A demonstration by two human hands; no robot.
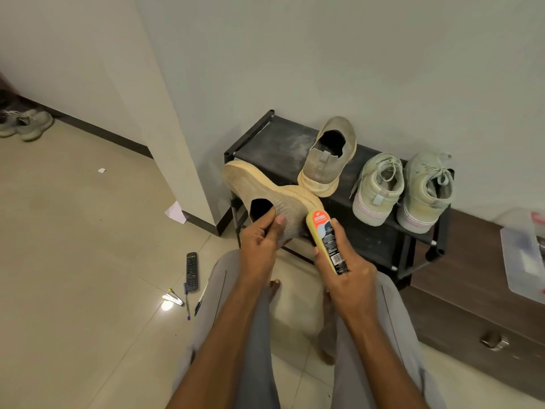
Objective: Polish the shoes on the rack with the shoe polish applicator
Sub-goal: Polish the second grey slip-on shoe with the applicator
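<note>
A pale tiled floor [88, 231] spread wide and mostly bare to the left, bounded by a dark skirting along the wall [354, 54] and a projecting wall corner [165, 143]. At the right edge stood a brown wooden cabinet [472, 305] with a clear plastic box [522, 261] on top, closing off room on that side. Between corner and cabinet, a low black shoe rack [259, 134] sat against the wall; the left part of its top shelf lay open and dusty.

On that shelf a beige slip-on shoe [327, 160] stood heel toward the camera, and to its right a pair of pale green lace-up sneakers [404, 190] stood side by side near the rack's right end, their heels at the front edge.

The person's grey-trousered legs [230, 320] filled the lower middle. The left hand [262, 237] gripped the matching beige shoe [265, 190] at its collar, thumb over the rim, holding it in front of the rack's left front corner, its sole just touching the heel of the shoe on the shelf. The right hand [345, 270] was wrapped round the yellow shoe polish applicator [327, 240], whose top end lay against the held shoe's side.

On the floor left of the legs lay a black remote control [191, 271], pens [187, 305] and a small clipper [174, 298]. Another pair of sneakers [26, 124] sat far off at the left edge.
</note>
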